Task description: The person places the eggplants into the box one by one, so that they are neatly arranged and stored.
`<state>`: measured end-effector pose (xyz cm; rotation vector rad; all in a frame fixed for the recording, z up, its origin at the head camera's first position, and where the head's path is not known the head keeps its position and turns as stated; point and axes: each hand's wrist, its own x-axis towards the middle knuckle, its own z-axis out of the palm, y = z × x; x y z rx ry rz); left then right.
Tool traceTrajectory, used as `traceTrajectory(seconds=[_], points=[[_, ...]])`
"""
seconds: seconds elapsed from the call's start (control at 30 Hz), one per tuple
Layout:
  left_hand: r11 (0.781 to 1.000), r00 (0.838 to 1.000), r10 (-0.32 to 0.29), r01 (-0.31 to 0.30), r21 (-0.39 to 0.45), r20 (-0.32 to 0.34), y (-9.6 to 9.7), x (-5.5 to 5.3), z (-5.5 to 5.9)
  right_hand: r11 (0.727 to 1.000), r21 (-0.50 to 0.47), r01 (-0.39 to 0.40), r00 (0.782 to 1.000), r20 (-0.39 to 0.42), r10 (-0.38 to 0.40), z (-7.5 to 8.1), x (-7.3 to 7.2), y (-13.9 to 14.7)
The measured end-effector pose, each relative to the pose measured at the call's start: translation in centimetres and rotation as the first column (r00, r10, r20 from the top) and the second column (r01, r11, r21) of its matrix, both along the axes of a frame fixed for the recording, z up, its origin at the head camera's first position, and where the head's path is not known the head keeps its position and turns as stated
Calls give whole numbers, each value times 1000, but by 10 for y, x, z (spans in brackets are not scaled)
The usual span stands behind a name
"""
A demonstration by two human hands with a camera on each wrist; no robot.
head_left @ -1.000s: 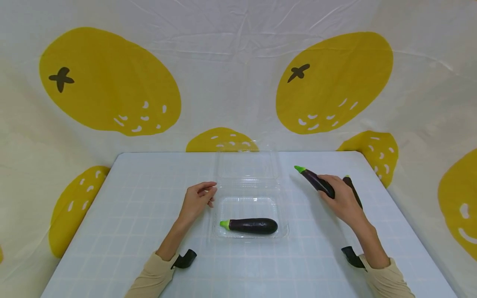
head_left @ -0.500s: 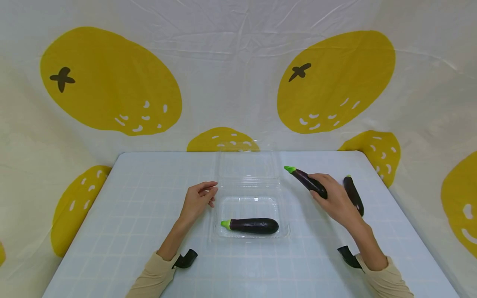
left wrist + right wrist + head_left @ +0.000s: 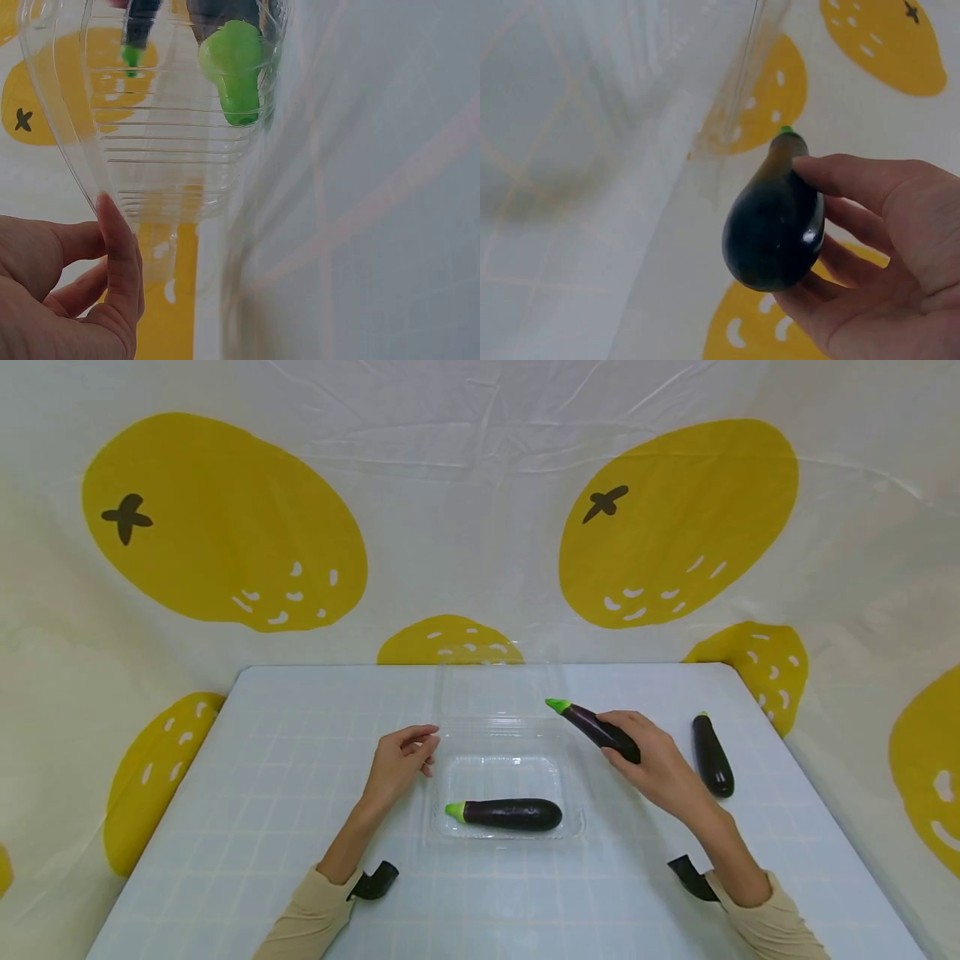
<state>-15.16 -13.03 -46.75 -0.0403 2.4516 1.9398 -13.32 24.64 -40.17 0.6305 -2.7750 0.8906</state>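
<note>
In the head view a clear plastic clamshell container [image 3: 502, 762] stands with its lid raised toward the back. One eggplant [image 3: 510, 814] lies crosswise in its base, green stem to the left. My right hand [image 3: 651, 762] grips a second eggplant [image 3: 600, 733] by its thick end, above the table to the right of the container, stem pointing left. The right wrist view shows thumb and fingers around that eggplant [image 3: 772, 225]. My left hand [image 3: 399, 764] rests loosely bent at the container's left edge; in the left wrist view a fingertip [image 3: 106, 206] appears to meet the rim.
A third eggplant [image 3: 712, 756] lies on the table's right side, behind the right hand. The white gridded tabletop [image 3: 247, 793] ends at a cloth backdrop [image 3: 457, 527] with yellow fruit shapes. Black devices [image 3: 377, 881] stick out at both sleeves.
My right hand has carried its eggplant left, toward the container, uncovering more of the eggplant on the right. The left hand and the container have stayed in place.
</note>
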Motion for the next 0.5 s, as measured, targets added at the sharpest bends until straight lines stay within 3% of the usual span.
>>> traceTrajectory(seconds=[0.5], points=[[1000, 1000, 4, -4, 31, 1, 1, 0, 0, 996, -9, -84, 996, 16, 84, 5, 2, -28]])
